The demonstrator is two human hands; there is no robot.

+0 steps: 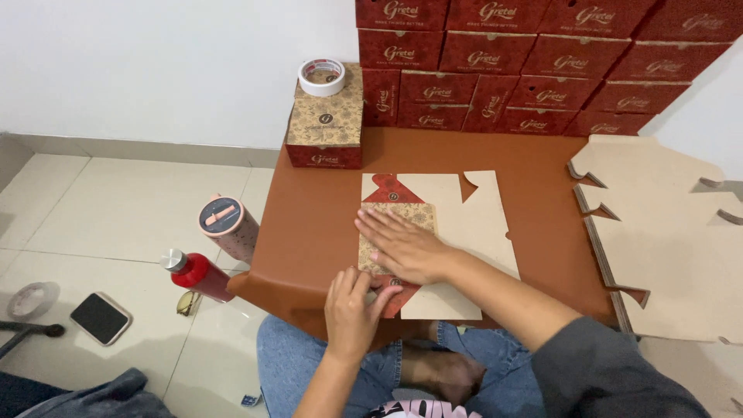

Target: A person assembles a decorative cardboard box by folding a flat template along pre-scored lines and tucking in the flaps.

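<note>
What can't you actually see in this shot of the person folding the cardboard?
Head view only:
- The part of the flat box blank under the right hand and left hand.
- The left hand's fingertips, curled over the flap's near edge.
- The stack of flat blanks runs off the right edge.
- The red boxes are cut off at the top.

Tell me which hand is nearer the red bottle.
Left. The left hand is at the table's near edge, just right of the red bottle on the floor; the right hand lies farther right, flat on the cardboard.
</note>
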